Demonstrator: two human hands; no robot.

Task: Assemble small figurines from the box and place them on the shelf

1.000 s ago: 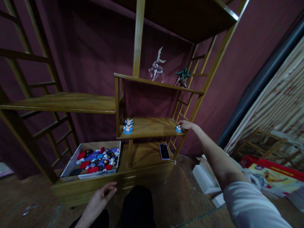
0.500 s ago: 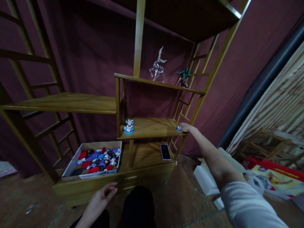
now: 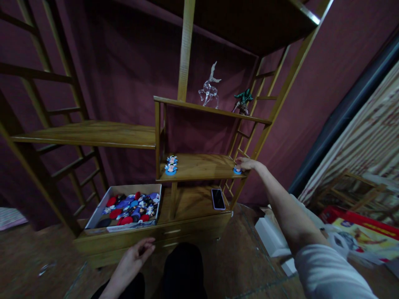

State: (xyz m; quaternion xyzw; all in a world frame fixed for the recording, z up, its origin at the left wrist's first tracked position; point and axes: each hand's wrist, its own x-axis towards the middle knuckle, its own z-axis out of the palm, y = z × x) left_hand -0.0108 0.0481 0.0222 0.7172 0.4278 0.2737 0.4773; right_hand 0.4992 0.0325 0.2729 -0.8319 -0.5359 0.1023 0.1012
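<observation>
At the right end of the middle shelf, a small figurine on a blue round base stands upright. My right hand is right beside and over it, with fingers apart; whether a fingertip still touches it cannot be made out. Two similar figurines in blue and white stand one behind the other at the shelf's left end. My left hand hovers low before the drawers, loosely curled, thumb and fingers apart, holding nothing. Close by, a shallow cardboard box holds many jumbled figurines with red, black, blue and purple bases.
A phone lies on the lower shelf. Above stand a clear deer ornament and a green figure. White boxes and a red and yellow package are on the floor at right. My knees are below the drawers.
The figurine at the right has gone from tilted in my right hand's fingers to upright on the shelf. Those fingers have loosened and lifted slightly. My left hand has barely moved.
</observation>
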